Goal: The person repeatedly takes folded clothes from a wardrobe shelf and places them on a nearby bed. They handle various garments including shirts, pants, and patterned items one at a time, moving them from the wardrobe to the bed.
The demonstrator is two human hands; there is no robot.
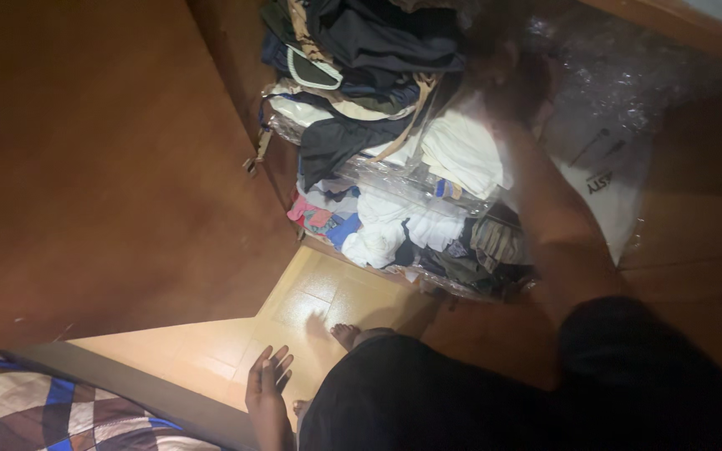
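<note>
Wooden wardrobe doors and pale floor tiles (311, 305) frame the scene. Nearest, the left hand (267, 380) hangs released, fingers spread, holding nothing, beside a patchwork quilt (35, 409). Farther up, the blurred right hand (507, 83) reaches into the shelves, touching a folded white cloth stack (461, 154) whose long axis runs diagonally; whether it grasps is unclear. Dark crumpled clothes (369, 42) lie above.

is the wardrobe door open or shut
Open: the brown wardrobe door is swung aside, baring piled clothes on the shelves, where the right hand reaches.
</note>
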